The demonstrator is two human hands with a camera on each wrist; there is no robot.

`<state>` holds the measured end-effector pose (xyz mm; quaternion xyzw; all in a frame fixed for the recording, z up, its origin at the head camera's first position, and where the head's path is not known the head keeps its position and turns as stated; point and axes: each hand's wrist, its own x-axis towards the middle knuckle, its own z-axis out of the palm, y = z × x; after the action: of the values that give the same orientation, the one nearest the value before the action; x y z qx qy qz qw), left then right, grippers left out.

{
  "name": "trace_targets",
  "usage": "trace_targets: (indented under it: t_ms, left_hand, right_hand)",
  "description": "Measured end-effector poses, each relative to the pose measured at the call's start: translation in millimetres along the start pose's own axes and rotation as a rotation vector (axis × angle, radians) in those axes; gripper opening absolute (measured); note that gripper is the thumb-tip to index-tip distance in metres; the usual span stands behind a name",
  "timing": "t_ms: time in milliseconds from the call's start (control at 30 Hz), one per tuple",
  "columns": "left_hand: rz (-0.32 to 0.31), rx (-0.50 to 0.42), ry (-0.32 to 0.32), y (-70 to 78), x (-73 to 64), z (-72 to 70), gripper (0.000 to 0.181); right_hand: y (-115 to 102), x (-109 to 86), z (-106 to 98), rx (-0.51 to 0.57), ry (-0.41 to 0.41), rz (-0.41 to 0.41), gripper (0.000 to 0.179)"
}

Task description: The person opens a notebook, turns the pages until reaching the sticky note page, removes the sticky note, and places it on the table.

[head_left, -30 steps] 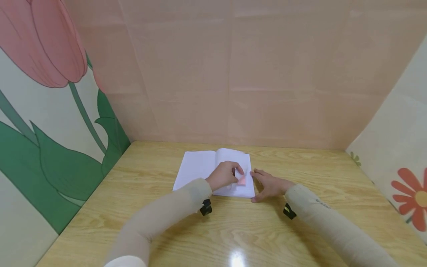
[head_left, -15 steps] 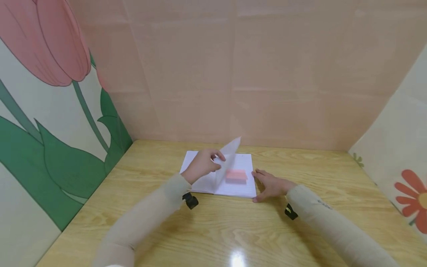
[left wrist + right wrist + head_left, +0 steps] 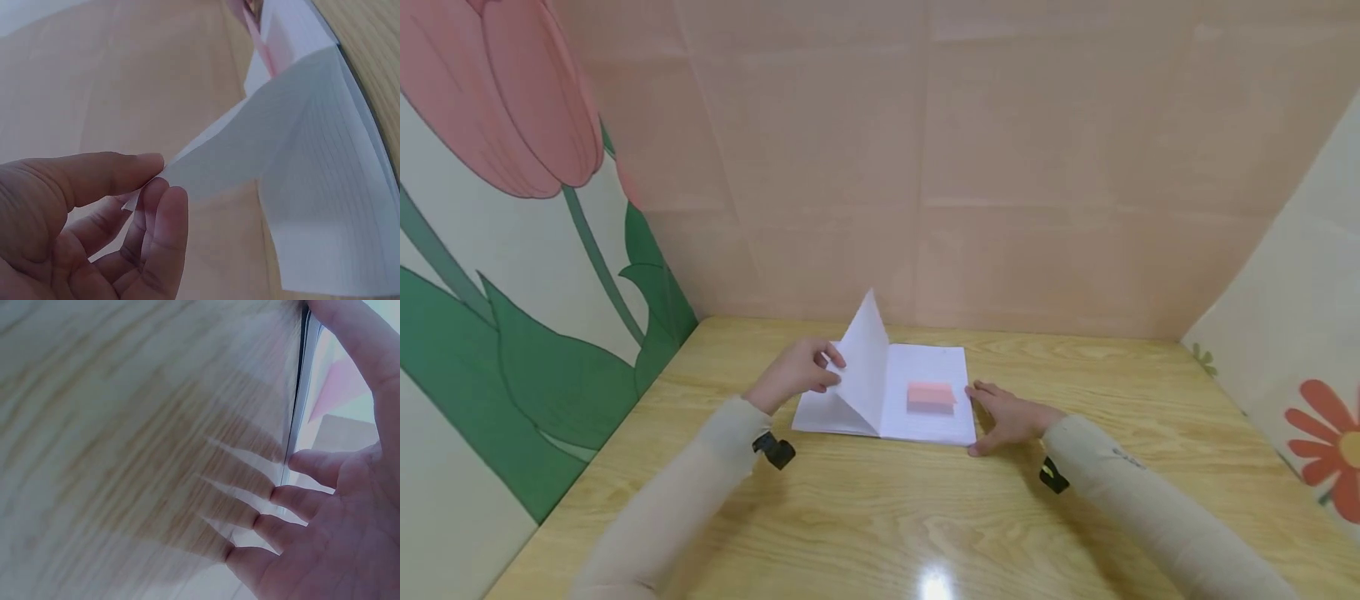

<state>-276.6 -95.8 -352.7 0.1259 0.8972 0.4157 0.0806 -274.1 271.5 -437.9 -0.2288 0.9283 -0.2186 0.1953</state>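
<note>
An open notebook [image 3: 925, 362] with white ruled pages lies on the wooden table. My left hand [image 3: 797, 372] pinches the outer edge of one page [image 3: 861, 358] between thumb and fingers; that page stands raised over the left half. The left wrist view shows the thumb [image 3: 128, 175] pressing the paper against the fingertips. On the right-hand page sits a pink sticky note [image 3: 930, 393], its edge lifted a little. My right hand [image 3: 1011, 417] rests at the notebook's right edge with fingers spread, thumb by the near corner and fingertips on the table alongside.
The wooden table [image 3: 865, 517] extends around the notebook on all sides. A plain pinkish backdrop [image 3: 925, 167] rises behind it. Side panels carry a painted tulip [image 3: 512, 92] on the left and a red flower [image 3: 1333, 446] on the right.
My left hand has moved left from near the pink sticky note, swinging the page from the right side over to the left and uncovering the note. The right hand has stayed at the edge.
</note>
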Motion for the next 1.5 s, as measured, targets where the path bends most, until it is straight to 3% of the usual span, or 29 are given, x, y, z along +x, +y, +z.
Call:
trace_targets:
  t_ms: [300, 667, 967, 1300, 1500]
  left_hand:
    - [-0.068, -0.012, -0.004, -23.5, -9.0, -9.4, 0.018]
    - [-0.158, 0.004, -0.021, -49.9, -10.9, -5.9, 0.017]
    - [-0.171, 0.053, -0.032, -74.1, -5.6, 6.9, 0.017]
    - [-0.179, 0.127, -0.022, -87.6, -0.8, 17.5, 0.015]
    - [-0.185, 0.16, -0.025, -87.6, -0.7, 18.8, 0.015]
  right_hand:
    - [-2.9, -1.0, -1.2, 0.006, -0.013, 0.002, 0.112]
    - [-7.4, -3.1, -2.5, 0.004, -0.014, -0.012, 0.111]
    - [-9.0, -2.3, -2.8, -0.002, -0.016, 0.001, 0.11]
    - [-10.6, -4.0, -2.8, 0.003, -0.018, -0.013, 0.11]
    - [-11.1, -4.9, -2.7, 0.006, -0.016, -0.012, 0.11]
